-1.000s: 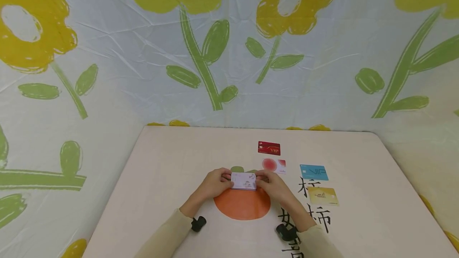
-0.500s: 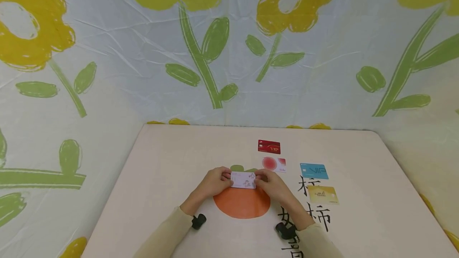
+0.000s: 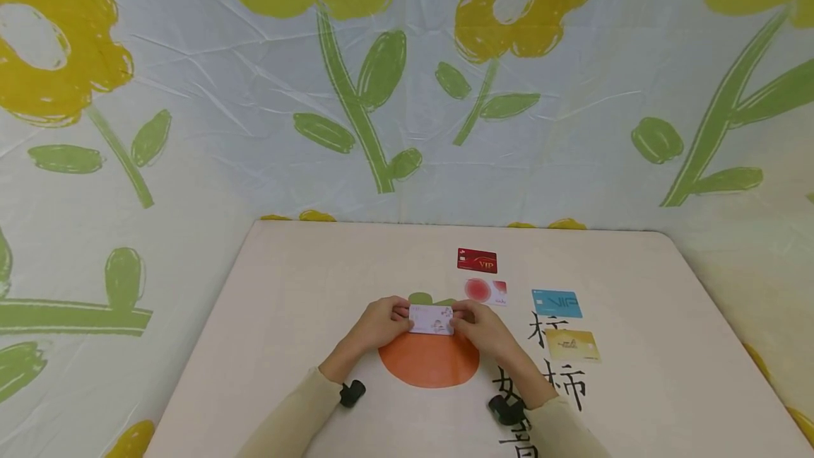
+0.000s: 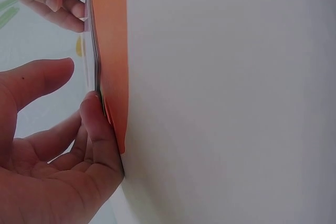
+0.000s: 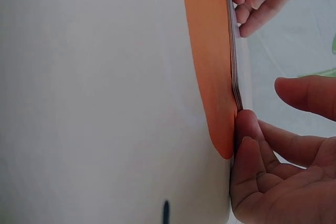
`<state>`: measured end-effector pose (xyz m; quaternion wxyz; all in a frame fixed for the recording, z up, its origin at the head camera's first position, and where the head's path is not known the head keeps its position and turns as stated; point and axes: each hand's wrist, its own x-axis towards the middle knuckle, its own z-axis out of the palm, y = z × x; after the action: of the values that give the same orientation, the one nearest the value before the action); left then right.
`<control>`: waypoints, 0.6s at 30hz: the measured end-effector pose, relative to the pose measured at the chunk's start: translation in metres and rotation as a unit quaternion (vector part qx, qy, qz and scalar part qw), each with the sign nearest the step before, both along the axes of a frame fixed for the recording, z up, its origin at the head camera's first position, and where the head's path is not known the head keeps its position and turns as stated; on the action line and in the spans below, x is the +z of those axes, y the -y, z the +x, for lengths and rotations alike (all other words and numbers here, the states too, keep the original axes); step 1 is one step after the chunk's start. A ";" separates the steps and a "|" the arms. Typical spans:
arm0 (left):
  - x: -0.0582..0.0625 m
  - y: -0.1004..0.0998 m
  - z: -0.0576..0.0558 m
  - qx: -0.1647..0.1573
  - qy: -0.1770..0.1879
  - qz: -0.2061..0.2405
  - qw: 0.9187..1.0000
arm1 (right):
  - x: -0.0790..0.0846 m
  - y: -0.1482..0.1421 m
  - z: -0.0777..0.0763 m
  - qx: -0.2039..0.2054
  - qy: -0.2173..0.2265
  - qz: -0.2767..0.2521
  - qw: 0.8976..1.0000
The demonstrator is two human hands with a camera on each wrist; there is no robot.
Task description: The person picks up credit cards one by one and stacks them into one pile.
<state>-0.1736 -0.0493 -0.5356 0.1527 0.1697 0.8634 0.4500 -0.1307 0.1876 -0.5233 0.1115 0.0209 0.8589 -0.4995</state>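
A stack of plastic cards [image 3: 430,319], a pale printed card on top, lies lengthwise between my two hands over the orange persimmon print. My left hand [image 3: 384,324] holds its left end with bent fingers. At the opposite end my right hand [image 3: 480,327] holds it the same way. Seen from the side in the left wrist view, the layered edge of the stack [image 4: 96,59] meets the fingers [image 4: 93,111], while the thumb stands apart. The right wrist view shows fingers [image 5: 248,120] against the stack's end [image 5: 235,61], the thumb raised clear.
Behind and right of the stack lie a red VIP card [image 3: 477,261], a white card with a red circle [image 3: 486,291], a blue VIP card [image 3: 557,303] and a gold card [image 3: 573,345]. They rest on a pale table mat [image 3: 286,281] with black characters. A flowered cloth [image 3: 254,90] hangs behind.
The dark lower edge of the stack, visible a second ago, no longer shows in the head view. Both hands stay almost in place, and the loose cards have not moved.
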 end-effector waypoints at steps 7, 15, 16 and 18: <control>-0.002 0.001 0.000 -0.003 -0.002 0.000 1.000 | -0.001 -0.001 0.000 0.002 0.003 -0.001 1.000; 0.002 0.001 0.001 0.002 0.003 0.003 1.000 | -0.001 -0.002 0.000 0.004 -0.001 -0.004 1.000; 0.002 0.001 0.001 0.003 0.003 0.003 1.000 | 0.000 -0.003 0.000 0.004 0.000 -0.006 1.000; 0.003 0.002 0.001 0.004 0.004 0.002 1.000 | 0.000 -0.003 0.001 0.005 0.002 -0.009 1.000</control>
<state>-0.1727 -0.0510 -0.5329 0.1537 0.1650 0.8625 0.4531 -0.1301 0.1911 -0.5230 0.1160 0.0162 0.8543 -0.5065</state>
